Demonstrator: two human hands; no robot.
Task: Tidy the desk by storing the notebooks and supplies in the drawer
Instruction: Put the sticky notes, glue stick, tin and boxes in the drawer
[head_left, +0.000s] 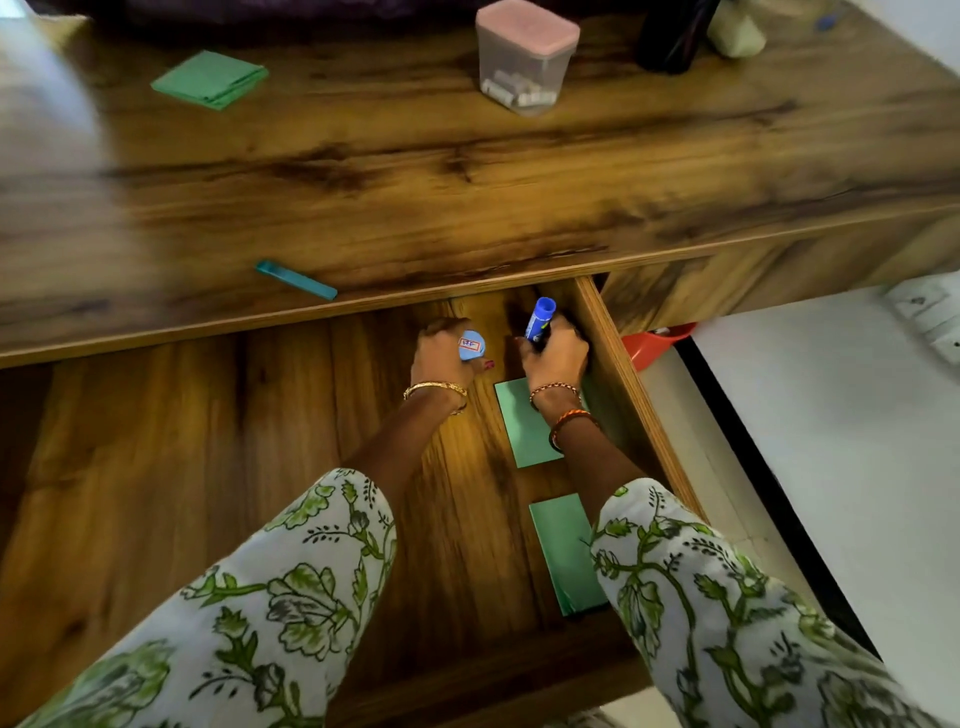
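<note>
Two hands down in open wooden drawer (613, 364), far right corner. Left hand (441, 353), grip clenched round pale blue rounded item w/ white label in red ink (471, 346); label text not legible. Right hand (556, 356), grip clenched round blue marker-like stick w/ blue cap (540, 317), cap end up, tilted slightly away. Both hands close together, not touching. Gold bangle on left wrist, thread bands on right; sleeves white w/ green leaf print.

Inside drawer, on floor near right wall: 2 flat green notebooks, one (524, 423) just under right wrist, partly hidden by it; other (563, 551) nearer to camera, partly under right sleeve. Apart from each other, lying flat.

On wood-grain desk (415, 171) above: folded green paper/notebook (210, 79) far left; teal slim flat bar, maybe a clip or pen (296, 280), close to front edge, left of hands; clear plastic box w/ pink lid (524, 57) at back centre, small white pieces inside. Dark bottle (670, 36) + pale object (735, 34) at back right, blurred.

Red plastic item (652, 343) below desk, right of drawer, mostly hidden.
</note>
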